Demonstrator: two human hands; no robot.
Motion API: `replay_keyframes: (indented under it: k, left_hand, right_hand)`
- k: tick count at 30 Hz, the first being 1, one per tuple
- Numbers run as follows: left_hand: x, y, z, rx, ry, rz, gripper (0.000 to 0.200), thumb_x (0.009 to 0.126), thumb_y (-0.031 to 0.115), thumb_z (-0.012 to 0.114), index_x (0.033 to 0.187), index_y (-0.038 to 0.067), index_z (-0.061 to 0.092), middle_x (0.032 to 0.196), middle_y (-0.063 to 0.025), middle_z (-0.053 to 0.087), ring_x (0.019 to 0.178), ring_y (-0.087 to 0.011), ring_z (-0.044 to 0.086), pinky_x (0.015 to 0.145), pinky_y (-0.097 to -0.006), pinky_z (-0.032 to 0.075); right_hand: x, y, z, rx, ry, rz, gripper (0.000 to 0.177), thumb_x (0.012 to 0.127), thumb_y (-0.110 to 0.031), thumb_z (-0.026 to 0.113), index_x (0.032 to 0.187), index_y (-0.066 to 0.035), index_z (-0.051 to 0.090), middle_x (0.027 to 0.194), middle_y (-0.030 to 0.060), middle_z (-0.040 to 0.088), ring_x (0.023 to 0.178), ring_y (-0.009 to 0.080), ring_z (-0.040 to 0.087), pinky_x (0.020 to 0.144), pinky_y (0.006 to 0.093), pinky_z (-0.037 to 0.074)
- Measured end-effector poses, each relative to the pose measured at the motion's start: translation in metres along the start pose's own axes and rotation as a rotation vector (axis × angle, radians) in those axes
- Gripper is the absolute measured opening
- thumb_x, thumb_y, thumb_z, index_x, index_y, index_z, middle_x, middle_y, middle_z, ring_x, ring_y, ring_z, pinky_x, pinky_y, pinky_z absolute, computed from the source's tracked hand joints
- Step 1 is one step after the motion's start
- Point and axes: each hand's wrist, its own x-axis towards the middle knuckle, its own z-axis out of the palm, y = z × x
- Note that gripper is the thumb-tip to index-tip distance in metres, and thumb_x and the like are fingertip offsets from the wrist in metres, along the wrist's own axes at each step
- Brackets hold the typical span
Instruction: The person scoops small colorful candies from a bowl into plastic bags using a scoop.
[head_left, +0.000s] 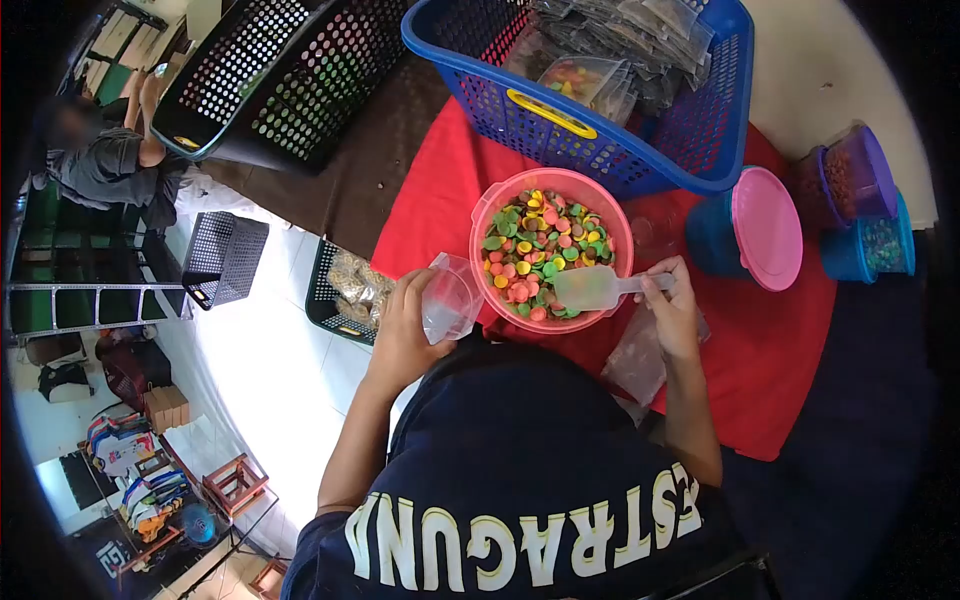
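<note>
My left hand (pixel 402 335) grips a clear plastic bag (pixel 449 302) by its side, at the left of a round pink tub (pixel 481 205). Small round pieces in green, yellow, pink and brown (pixel 545 235) fill much of the tub. A translucent white scoop (pixel 590 289) lies over the front right of these pieces, its handle in my closed right hand (pixel 672 305). Below that hand, flat clear plastic bags (pixel 640 360) rest on the red cloth (pixel 425 215).
Behind the tub stands a blue basket (pixel 600 155) with filled packets (pixel 630 50). Lidded tubs, one with a pink lid (pixel 767 222), are at the right. Dark crates (pixel 320 90) stand at the upper left, and a person (pixel 110 160) is beyond them.
</note>
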Motion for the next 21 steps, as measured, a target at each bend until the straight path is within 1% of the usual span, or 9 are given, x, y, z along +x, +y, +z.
replay_keyframes:
  k: [2, 3, 5, 9, 11, 12, 16, 18, 21]
  left_hand:
    - [-0.001, 0.002, -0.001, 0.005, 0.005, 0.0, 0.098, 0.06, 0.005, 0.086, 0.146, 0.009, 0.04, 0.144, -0.0185, 0.047, 0.135, -0.0407, 0.046, 0.113, -0.0501, 0.037]
    - [0.0, 0.004, -0.002, 0.012, 0.002, -0.002, 0.098, 0.06, 0.005, 0.086, 0.146, 0.009, 0.04, 0.144, -0.0185, 0.047, 0.135, -0.0407, 0.046, 0.113, -0.0501, 0.037]
    - [0.0, 0.003, 0.0, 0.039, 0.003, 0.003, 0.098, 0.059, 0.006, 0.086, 0.146, 0.008, 0.04, 0.144, -0.019, 0.047, 0.135, -0.0411, 0.046, 0.113, -0.0499, 0.038]
    - [0.0, 0.004, 0.001, 0.035, -0.006, 0.001, 0.098, 0.059, 0.007, 0.086, 0.146, 0.008, 0.04, 0.144, -0.0194, 0.047, 0.134, -0.0415, 0.047, 0.113, -0.05, 0.037]
    - [0.003, 0.006, 0.0, 0.012, -0.011, -0.002, 0.097, 0.06, 0.007, 0.086, 0.146, 0.008, 0.04, 0.144, -0.0193, 0.047, 0.134, -0.0416, 0.047, 0.113, -0.05, 0.038]
    - [0.003, 0.006, 0.001, 0.01, -0.011, -0.002, 0.097, 0.06, 0.007, 0.086, 0.146, 0.008, 0.04, 0.144, -0.0193, 0.047, 0.134, -0.0416, 0.047, 0.113, -0.05, 0.038]
    - [0.004, 0.008, 0.0, 0.02, 0.01, 0.014, 0.097, 0.059, 0.006, 0.085, 0.146, 0.008, 0.04, 0.144, -0.0194, 0.048, 0.134, -0.0415, 0.047, 0.113, -0.05, 0.038]
    - [0.004, 0.01, -0.001, 0.028, 0.016, 0.023, 0.097, 0.059, 0.006, 0.085, 0.146, 0.008, 0.04, 0.144, -0.0194, 0.048, 0.134, -0.0414, 0.047, 0.113, -0.0501, 0.038]
    - [0.005, 0.012, -0.001, 0.015, 0.002, 0.024, 0.097, 0.06, 0.007, 0.085, 0.146, 0.009, 0.04, 0.144, -0.0193, 0.047, 0.134, -0.0411, 0.047, 0.113, -0.0501, 0.038]
  right_hand:
    - [-0.004, -0.002, 0.012, 0.015, 0.025, -0.137, 0.014, 0.1, -0.005, 0.062, 0.11, -0.006, 0.052, 0.099, 0.0073, 0.067, 0.095, 0.0138, 0.064, 0.088, 0.0292, 0.05]
    - [-0.005, -0.005, 0.017, 0.023, 0.024, -0.134, 0.014, 0.1, -0.005, 0.062, 0.11, -0.006, 0.052, 0.099, 0.0073, 0.067, 0.095, 0.0138, 0.064, 0.088, 0.0292, 0.05]
    - [-0.009, -0.012, 0.024, -0.101, 0.099, -0.237, 0.014, 0.098, -0.003, 0.064, 0.107, -0.005, 0.053, 0.098, 0.0074, 0.067, 0.096, 0.0149, 0.065, 0.088, 0.03, 0.05]
    - [-0.009, -0.003, 0.026, -0.175, 0.038, -0.22, 0.014, 0.097, -0.002, 0.065, 0.105, -0.004, 0.053, 0.099, 0.0075, 0.067, 0.096, 0.0151, 0.065, 0.088, 0.03, 0.05]
    - [-0.012, -0.003, 0.035, -0.174, -0.012, -0.143, 0.014, 0.097, -0.002, 0.065, 0.104, -0.003, 0.053, 0.101, 0.0076, 0.067, 0.098, 0.0152, 0.065, 0.088, 0.03, 0.05]
    - [-0.012, 0.003, 0.035, -0.166, 0.008, -0.165, 0.014, 0.096, -0.002, 0.066, 0.104, -0.004, 0.054, 0.099, 0.0057, 0.066, 0.095, 0.0139, 0.065, 0.086, 0.0291, 0.05]
    - [-0.01, 0.004, 0.029, -0.101, 0.093, -0.166, 0.014, 0.096, -0.001, 0.065, 0.103, -0.006, 0.054, 0.096, 0.0044, 0.064, 0.091, 0.0122, 0.063, 0.083, 0.0277, 0.049]
    - [-0.01, -0.005, 0.028, 0.085, 0.125, -0.145, 0.014, 0.097, -0.002, 0.065, 0.103, -0.007, 0.053, 0.094, 0.003, 0.063, 0.087, 0.0098, 0.06, 0.08, 0.026, 0.047]
    - [-0.008, -0.011, 0.02, 0.096, 0.121, -0.077, 0.013, 0.098, -0.004, 0.064, 0.105, -0.007, 0.053, 0.094, 0.003, 0.063, 0.087, 0.0094, 0.059, 0.08, 0.0262, 0.047]
